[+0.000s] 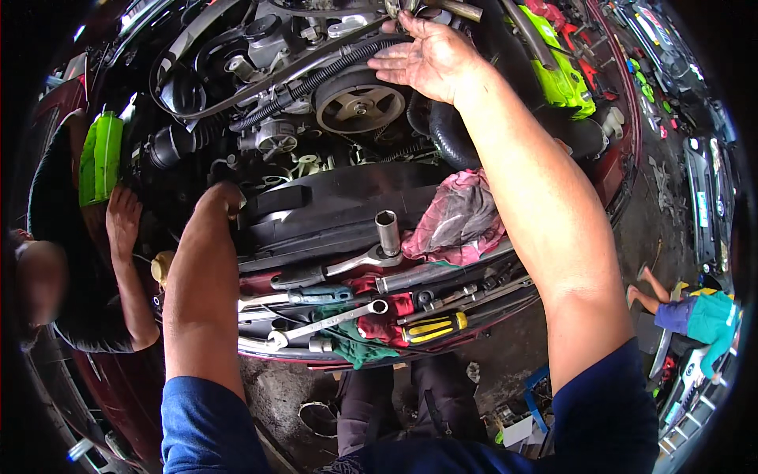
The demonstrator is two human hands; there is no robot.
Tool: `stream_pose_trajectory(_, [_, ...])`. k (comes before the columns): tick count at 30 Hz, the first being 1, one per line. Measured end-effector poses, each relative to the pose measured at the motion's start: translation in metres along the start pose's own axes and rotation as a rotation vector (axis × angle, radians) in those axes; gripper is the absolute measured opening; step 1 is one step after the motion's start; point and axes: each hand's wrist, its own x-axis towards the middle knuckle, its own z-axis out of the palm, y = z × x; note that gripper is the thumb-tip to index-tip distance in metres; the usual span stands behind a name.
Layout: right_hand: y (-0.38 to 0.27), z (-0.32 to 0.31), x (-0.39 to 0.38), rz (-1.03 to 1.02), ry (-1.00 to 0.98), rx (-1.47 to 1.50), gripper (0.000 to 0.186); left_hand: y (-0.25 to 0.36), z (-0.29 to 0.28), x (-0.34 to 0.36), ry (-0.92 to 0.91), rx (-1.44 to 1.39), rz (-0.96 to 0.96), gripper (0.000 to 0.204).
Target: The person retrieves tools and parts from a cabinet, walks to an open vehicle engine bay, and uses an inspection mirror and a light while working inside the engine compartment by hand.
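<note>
My right hand is stretched over the far side of the engine bay, palm showing and fingers spread, with nothing in the palm. Its fingertips lie near a shiny metal part at the top edge; whether they touch it I cannot tell. Below them sits a grey spoked pulley beside a black corrugated hose. My left hand reaches down at the left end of the black front panel, next to a round ribbed black duct. Its fingers are mostly hidden in the dark gap.
Along the car's front lie a ratchet with an upright socket, a combination wrench, a yellow-black screwdriver and a dirty pink rag. A co-worker's hand is at the left, near a lime-green cover. Another person is at the far right.
</note>
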Motion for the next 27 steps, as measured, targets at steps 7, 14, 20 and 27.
stream_pose_trajectory(7, [-0.004,-0.02,-0.026,-0.027,-0.128,-0.296,0.042,-0.01,0.001,0.01,0.053,-0.281,-0.123,0.034])
stream_pose_trajectory(14, [-0.013,-0.073,-0.13,-0.402,0.087,-0.64,0.034,0.059,-0.057,-0.152,0.559,-0.591,-0.404,0.025])
stream_pose_trajectory(20, [0.009,-0.151,-0.213,-0.772,0.549,-0.493,0.021,0.18,-0.034,-0.259,1.209,-0.582,0.35,0.02])
stream_pose_trajectory(27, [0.024,-0.25,-0.226,-0.749,1.149,-1.119,0.019,0.247,-0.031,-0.265,1.173,-0.258,0.425,0.011])
